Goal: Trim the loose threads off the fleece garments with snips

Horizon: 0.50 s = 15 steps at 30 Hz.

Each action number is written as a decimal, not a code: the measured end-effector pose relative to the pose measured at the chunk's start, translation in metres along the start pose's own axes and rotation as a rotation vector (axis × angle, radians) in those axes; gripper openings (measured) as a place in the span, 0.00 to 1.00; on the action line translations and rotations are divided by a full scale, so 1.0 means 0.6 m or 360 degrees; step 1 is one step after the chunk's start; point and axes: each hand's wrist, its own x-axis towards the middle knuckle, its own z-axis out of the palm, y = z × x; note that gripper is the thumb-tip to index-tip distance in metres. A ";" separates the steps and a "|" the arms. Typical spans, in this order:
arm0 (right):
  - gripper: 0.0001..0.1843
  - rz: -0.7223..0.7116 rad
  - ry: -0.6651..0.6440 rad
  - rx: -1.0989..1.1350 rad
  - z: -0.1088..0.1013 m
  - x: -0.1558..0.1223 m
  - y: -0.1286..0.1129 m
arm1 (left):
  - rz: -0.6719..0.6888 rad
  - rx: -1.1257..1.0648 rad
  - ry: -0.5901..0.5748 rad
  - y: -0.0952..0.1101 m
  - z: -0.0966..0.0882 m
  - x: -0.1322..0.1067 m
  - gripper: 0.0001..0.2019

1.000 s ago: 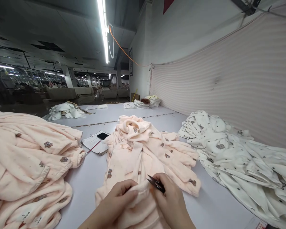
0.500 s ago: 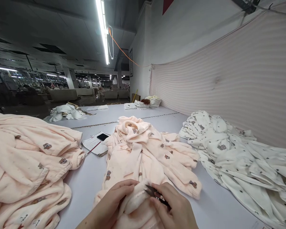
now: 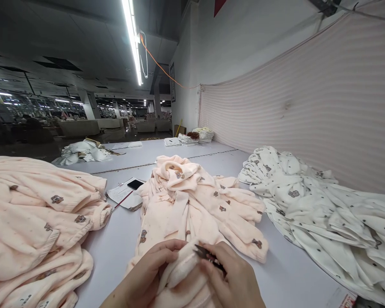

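Left fingers: the left hand pinched a rolled edge of cloth between thumb and forefinger, with the other fingers curled underneath, partly hidden.
Right fingers: the right hand closed around small black metal snips, thumb and forefinger pressed on the handles.
Snip tips: they pointed toward the left fingers, at the pinched edge; whether they touched it could not be told.
Pink garment: the pale pink plush garment with brown bear prints was in the left fingers' pinch, its cloth hanging below and between both hands and more pink cloth spreading ahead of them.
Left of the fingers: a large heap of pale pink plush clothing lay well apart.
Ahead and left: white sheets of paper bore a black rectangular phone and a slim dark red pen.
Right of the fingers: a long heap of white dotted fabric lay well apart.
Under everything: a pale smooth tabletop.
Farthest ahead: folded white cloth stacks, near a pink-striped hanging sheet.
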 end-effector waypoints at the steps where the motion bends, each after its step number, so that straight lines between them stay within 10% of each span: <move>1: 0.12 -0.0004 -0.0009 0.0027 -0.001 0.002 0.000 | -0.0012 -0.0018 -0.0029 0.001 -0.001 0.001 0.12; 9: 0.09 0.0183 0.0070 0.0311 -0.006 0.010 0.005 | -0.0076 -0.0109 -0.0264 0.012 -0.003 0.018 0.13; 15: 0.15 0.0567 0.0242 0.0495 -0.012 0.007 0.044 | 0.0550 0.0322 0.0302 0.046 0.004 0.027 0.09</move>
